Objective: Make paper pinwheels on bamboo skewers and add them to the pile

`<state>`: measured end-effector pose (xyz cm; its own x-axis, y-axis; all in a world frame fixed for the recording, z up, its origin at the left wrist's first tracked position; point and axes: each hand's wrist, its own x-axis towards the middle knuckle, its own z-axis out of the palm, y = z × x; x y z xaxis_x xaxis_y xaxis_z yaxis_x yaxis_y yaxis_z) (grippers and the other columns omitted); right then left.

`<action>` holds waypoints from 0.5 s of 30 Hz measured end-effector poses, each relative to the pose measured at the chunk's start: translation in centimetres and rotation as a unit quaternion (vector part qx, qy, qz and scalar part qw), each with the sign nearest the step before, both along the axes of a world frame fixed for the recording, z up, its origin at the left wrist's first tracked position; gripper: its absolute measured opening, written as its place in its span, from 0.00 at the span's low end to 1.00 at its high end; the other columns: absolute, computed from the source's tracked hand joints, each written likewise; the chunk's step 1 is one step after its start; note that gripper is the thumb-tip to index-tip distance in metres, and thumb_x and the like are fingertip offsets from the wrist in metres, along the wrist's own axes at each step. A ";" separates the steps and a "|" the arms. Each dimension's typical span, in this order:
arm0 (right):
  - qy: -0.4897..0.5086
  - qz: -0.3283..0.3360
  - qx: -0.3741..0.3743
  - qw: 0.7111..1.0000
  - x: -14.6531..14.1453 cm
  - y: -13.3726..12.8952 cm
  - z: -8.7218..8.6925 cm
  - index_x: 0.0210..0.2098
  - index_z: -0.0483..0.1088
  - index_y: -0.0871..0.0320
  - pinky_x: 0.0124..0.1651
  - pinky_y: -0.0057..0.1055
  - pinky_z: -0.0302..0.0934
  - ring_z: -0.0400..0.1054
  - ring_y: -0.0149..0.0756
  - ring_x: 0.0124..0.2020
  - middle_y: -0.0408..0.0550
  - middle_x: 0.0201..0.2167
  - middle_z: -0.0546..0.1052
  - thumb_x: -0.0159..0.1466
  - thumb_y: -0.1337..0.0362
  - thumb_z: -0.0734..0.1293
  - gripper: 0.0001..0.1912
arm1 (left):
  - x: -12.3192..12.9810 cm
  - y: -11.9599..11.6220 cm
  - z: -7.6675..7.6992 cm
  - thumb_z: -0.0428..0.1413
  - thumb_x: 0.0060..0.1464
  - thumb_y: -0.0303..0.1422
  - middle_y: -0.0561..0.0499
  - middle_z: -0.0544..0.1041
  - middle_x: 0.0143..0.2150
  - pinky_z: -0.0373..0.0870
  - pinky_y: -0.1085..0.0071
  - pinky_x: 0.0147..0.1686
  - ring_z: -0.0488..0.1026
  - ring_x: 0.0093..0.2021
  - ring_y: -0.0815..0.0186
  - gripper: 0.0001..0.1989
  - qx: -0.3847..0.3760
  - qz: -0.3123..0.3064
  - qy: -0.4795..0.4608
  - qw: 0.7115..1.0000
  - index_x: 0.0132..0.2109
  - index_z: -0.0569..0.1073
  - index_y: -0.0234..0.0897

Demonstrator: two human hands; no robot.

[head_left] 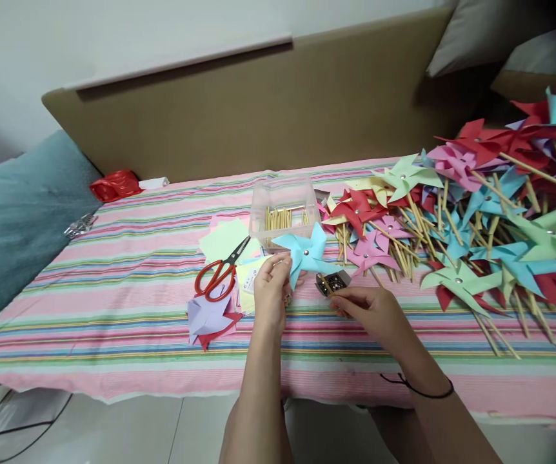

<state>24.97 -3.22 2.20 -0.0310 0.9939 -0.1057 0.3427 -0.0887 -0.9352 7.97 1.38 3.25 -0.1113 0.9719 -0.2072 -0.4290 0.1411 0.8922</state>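
A light blue paper pinwheel with a silvery pin at its centre is pinched in my left hand. My right hand, wearing a thin black cord at the wrist, is closed on a short wooden stick just right of the pinwheel. Whether the stick is joined to the pinwheel I cannot tell. Behind the stick sits a small open box of dark, shiny little pieces. Beyond the pinwheel, a clear plastic container holds several wooden sticks.
Scissors with red handles lie on coloured paper squares at the left. Nearer are purple and red cut papers. A large pile of finished pinwheels covers the right. A red plastic bag lies at the back left of the striped cloth.
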 end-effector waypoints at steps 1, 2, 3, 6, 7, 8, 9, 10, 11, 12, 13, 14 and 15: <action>0.004 0.001 -0.004 1.000 0.0 0.0 0.0 0.29 0.78 0.58 0.31 0.29 0.62 0.70 0.36 0.26 0.47 0.24 0.78 0.58 0.55 0.67 0.14 | 0.0 -0.1 0.0 0.64 0.43 0.39 0.55 0.73 0.27 0.64 0.78 0.23 0.71 0.24 0.73 0.17 -0.005 -0.006 0.002 1.000 0.39 0.73 0.36; 0.008 0.001 -0.009 1.000 -0.1 0.0 0.0 0.29 0.78 0.59 0.31 0.29 0.62 0.70 0.36 0.26 0.47 0.23 0.78 0.58 0.55 0.67 0.14 | 0.0 -0.1 0.0 0.64 0.43 0.39 0.56 0.73 0.26 0.64 0.78 0.24 0.71 0.24 0.73 0.16 -0.010 -0.008 0.005 1.000 0.39 0.73 0.36; 0.012 0.003 -0.012 1.000 -0.1 0.0 0.0 0.29 0.78 0.59 0.31 0.29 0.62 0.70 0.36 0.26 0.47 0.23 0.78 0.57 0.55 0.67 0.14 | 0.0 -0.2 0.1 0.65 0.42 0.39 0.56 0.72 0.25 0.65 0.78 0.25 0.70 0.24 0.74 0.17 -0.015 -0.010 0.007 1.000 0.38 0.73 0.36; 0.021 0.008 -0.018 1.000 -0.3 0.0 -0.1 0.29 0.78 0.59 0.31 0.29 0.62 0.70 0.36 0.26 0.46 0.23 0.78 0.57 0.55 0.67 0.13 | 0.2 -0.3 0.3 0.65 0.41 0.37 0.55 0.73 0.26 0.69 0.77 0.27 0.72 0.26 0.73 0.17 -0.024 -0.029 0.000 0.999 0.38 0.73 0.35; 0.026 0.008 -0.020 0.999 -0.3 0.0 -0.3 0.30 0.78 0.59 0.31 0.29 0.62 0.70 0.36 0.26 0.46 0.23 0.78 0.57 0.55 0.68 0.13 | 0.2 -0.3 0.4 0.65 0.41 0.36 0.54 0.74 0.27 0.69 0.76 0.26 0.72 0.26 0.72 0.17 -0.022 -0.040 -0.009 0.999 0.39 0.72 0.35; 0.030 0.008 -0.021 0.999 -0.3 0.1 -0.4 0.30 0.78 0.59 0.31 0.30 0.62 0.70 0.36 0.26 0.46 0.23 0.77 0.57 0.55 0.68 0.13 | 0.3 -0.4 0.5 0.65 0.41 0.35 0.54 0.74 0.28 0.70 0.76 0.26 0.72 0.26 0.72 0.17 -0.017 -0.050 -0.020 0.998 0.39 0.72 0.34; 0.034 0.010 -0.022 0.999 -0.3 0.1 -0.5 0.31 0.78 0.59 0.31 0.30 0.63 0.70 0.36 0.26 0.46 0.23 0.77 0.57 0.55 0.68 0.13 | 0.4 -0.4 0.5 0.65 0.41 0.35 0.53 0.75 0.29 0.70 0.76 0.27 0.73 0.26 0.72 0.17 -0.012 -0.057 -0.030 0.998 0.39 0.72 0.34; 0.038 0.012 -0.022 0.999 -0.4 0.1 -0.6 0.31 0.78 0.59 0.31 0.30 0.63 0.70 0.36 0.26 0.46 0.23 0.77 0.57 0.55 0.68 0.13 | 0.5 -0.4 0.6 0.65 0.41 0.34 0.53 0.75 0.30 0.71 0.76 0.27 0.73 0.27 0.72 0.17 -0.009 -0.061 -0.038 0.997 0.39 0.72 0.34; 0.040 0.014 -0.022 0.999 -0.4 0.1 -0.7 0.31 0.78 0.59 0.31 0.30 0.63 0.70 0.36 0.26 0.46 0.23 0.77 0.57 0.55 0.68 0.13 | 0.6 -0.5 0.5 0.65 0.42 0.34 0.52 0.76 0.31 0.71 0.76 0.27 0.74 0.27 0.71 0.16 -0.007 -0.063 -0.042 0.997 0.39 0.72 0.33; 0.041 0.016 -0.020 0.999 -0.5 0.1 -0.8 0.30 0.78 0.59 0.31 0.30 0.63 0.70 0.35 0.25 0.46 0.23 0.77 0.57 0.55 0.68 0.13 | 0.6 -0.5 0.5 0.65 0.41 0.34 0.51 0.77 0.32 0.72 0.76 0.27 0.74 0.28 0.71 0.17 -0.006 -0.064 -0.042 0.997 0.39 0.72 0.33; 0.043 0.018 -0.019 0.999 -0.5 0.1 -0.9 0.30 0.78 0.59 0.31 0.29 0.63 0.70 0.35 0.25 0.46 0.22 0.77 0.57 0.55 0.68 0.13 | 0.6 -0.5 0.4 0.65 0.41 0.34 0.51 0.77 0.32 0.71 0.76 0.27 0.75 0.28 0.70 0.17 -0.005 -0.064 -0.038 0.997 0.39 0.72 0.33; 0.047 0.017 -0.019 0.999 -0.5 0.1 -1.0 0.30 0.78 0.59 0.31 0.29 0.63 0.70 0.35 0.25 0.46 0.22 0.77 0.57 0.55 0.68 0.13 | 0.6 -0.4 0.3 0.65 0.41 0.34 0.51 0.77 0.33 0.71 0.76 0.26 0.75 0.28 0.70 0.18 -0.003 -0.064 -0.032 0.997 0.40 0.72 0.33; 0.051 0.015 -0.019 0.998 -0.6 0.1 -1.0 0.30 0.78 0.59 0.30 0.29 0.63 0.69 0.35 0.25 0.46 0.22 0.77 0.57 0.55 0.68 0.13 | 0.6 -0.4 0.2 0.65 0.41 0.35 0.51 0.77 0.33 0.71 0.76 0.25 0.75 0.28 0.70 0.19 -0.003 -0.063 -0.026 0.998 0.41 0.72 0.33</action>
<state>24.38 -3.13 1.21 -0.0731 0.9878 -0.1376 0.2491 -0.1155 -0.9616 8.59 1.01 3.43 0.0238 0.9761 -0.2161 -0.4538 0.2032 0.8676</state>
